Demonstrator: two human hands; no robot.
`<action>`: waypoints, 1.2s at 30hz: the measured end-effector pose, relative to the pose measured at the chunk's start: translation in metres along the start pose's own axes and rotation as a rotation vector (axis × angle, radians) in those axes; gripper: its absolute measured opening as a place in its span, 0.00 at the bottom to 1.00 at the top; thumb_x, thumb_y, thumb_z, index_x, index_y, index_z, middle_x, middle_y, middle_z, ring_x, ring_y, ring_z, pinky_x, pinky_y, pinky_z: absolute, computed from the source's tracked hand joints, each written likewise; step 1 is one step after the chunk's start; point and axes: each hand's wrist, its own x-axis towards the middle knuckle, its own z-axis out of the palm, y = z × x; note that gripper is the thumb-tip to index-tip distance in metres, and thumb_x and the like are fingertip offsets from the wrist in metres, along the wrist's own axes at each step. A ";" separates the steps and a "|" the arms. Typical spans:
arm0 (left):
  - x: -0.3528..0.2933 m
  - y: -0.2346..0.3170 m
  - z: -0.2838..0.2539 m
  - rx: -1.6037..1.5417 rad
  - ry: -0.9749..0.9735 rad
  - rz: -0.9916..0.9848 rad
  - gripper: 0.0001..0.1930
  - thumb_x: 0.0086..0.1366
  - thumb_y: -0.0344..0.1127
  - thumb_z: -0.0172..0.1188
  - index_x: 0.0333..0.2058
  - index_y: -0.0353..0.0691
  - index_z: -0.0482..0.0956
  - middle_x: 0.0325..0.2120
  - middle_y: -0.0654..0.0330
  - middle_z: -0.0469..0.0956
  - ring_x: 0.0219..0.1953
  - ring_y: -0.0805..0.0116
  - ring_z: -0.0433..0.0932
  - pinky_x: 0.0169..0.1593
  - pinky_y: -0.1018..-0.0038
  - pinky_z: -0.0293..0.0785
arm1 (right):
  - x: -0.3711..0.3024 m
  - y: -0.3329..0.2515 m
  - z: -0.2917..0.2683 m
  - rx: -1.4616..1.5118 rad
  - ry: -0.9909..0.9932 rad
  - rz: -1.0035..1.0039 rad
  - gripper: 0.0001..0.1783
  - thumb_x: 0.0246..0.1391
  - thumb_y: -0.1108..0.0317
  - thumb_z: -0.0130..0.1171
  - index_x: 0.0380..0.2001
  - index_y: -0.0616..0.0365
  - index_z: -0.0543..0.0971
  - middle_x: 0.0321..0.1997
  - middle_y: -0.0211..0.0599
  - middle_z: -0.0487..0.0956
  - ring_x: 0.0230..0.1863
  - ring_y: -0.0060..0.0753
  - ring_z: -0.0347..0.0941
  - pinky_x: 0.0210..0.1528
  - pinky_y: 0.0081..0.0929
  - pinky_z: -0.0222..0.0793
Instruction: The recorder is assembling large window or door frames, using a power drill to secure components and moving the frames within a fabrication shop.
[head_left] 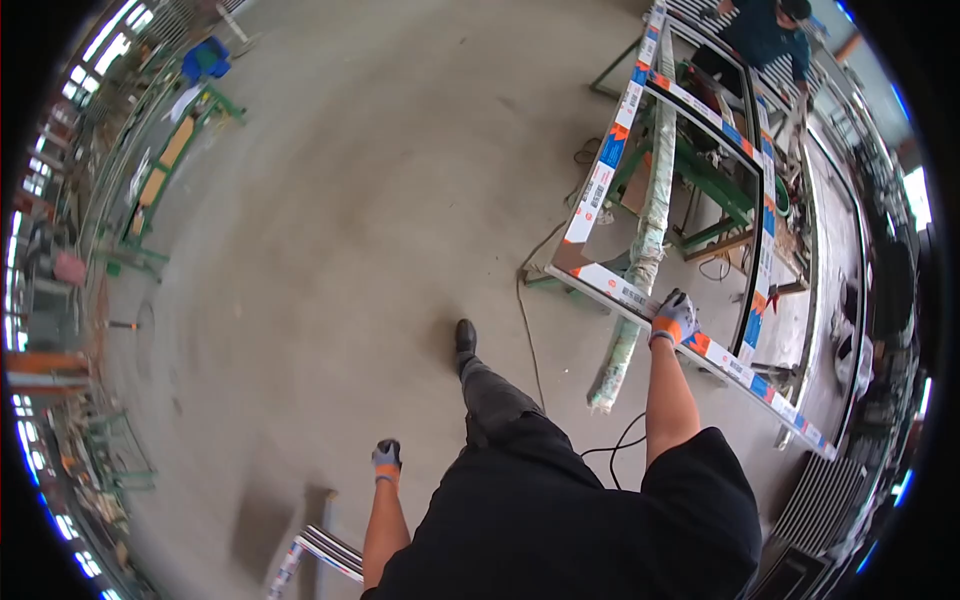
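My right hand [676, 318], in a grey and orange glove, is closed over the near bar of a large window frame [590, 217]. Printed white, blue and orange film covers the frame's bars. It lies across green trestles [715, 190], and a long bar wrapped in pale green film [655, 200] runs beneath the near bar. Down at my side, away from the frame, hangs my left hand [387, 455] in a matching glove. Its fingers are curled in, and nothing shows in them.
At the far right, a person [765, 40] in dark clothes stands beside the frame. Cables [525, 310] trail over the floor near my feet. Another film-covered frame piece [330, 550] is at the lower left. A green workbench [165, 165] stands at the far left.
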 end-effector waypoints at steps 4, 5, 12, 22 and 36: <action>0.074 0.160 0.040 -0.020 -0.146 0.232 0.06 0.62 0.34 0.61 0.35 0.39 0.82 0.26 0.62 0.81 0.26 0.74 0.77 0.27 0.78 0.72 | 0.004 0.006 -0.001 -0.029 0.034 0.042 0.18 0.62 0.53 0.46 0.28 0.51 0.80 0.34 0.38 0.81 0.41 0.44 0.75 0.45 0.44 0.62; 0.102 0.172 0.038 -0.008 -0.149 0.247 0.06 0.62 0.34 0.61 0.35 0.39 0.82 0.26 0.62 0.81 0.26 0.74 0.77 0.27 0.78 0.72 | 0.005 -0.004 0.000 -0.062 0.026 0.054 0.17 0.61 0.55 0.47 0.27 0.51 0.79 0.34 0.38 0.80 0.42 0.43 0.75 0.46 0.43 0.62; 0.263 0.288 0.015 0.200 -0.116 -0.108 0.09 0.59 0.40 0.59 0.29 0.41 0.81 0.17 0.60 0.78 0.15 0.71 0.73 0.18 0.74 0.66 | 0.007 -0.020 -0.007 -0.063 -0.024 0.093 0.14 0.59 0.58 0.49 0.28 0.52 0.79 0.37 0.36 0.80 0.46 0.41 0.73 0.49 0.41 0.61; 0.427 0.423 0.097 0.385 -0.369 -0.213 0.07 0.57 0.40 0.61 0.31 0.45 0.76 0.16 0.57 0.78 0.12 0.68 0.70 0.14 0.70 0.61 | 0.020 -0.043 -0.017 -0.330 -0.131 0.217 0.08 0.58 0.64 0.52 0.33 0.53 0.79 0.38 0.40 0.77 0.47 0.47 0.70 0.51 0.44 0.63; 0.509 0.948 0.570 0.737 -0.446 0.982 0.15 0.63 0.46 0.57 0.35 0.38 0.79 0.28 0.51 0.81 0.30 0.56 0.80 0.35 0.64 0.75 | 0.167 -0.171 0.031 -0.092 0.002 0.600 0.14 0.54 0.60 0.58 0.40 0.55 0.80 0.43 0.43 0.80 0.49 0.48 0.73 0.53 0.41 0.67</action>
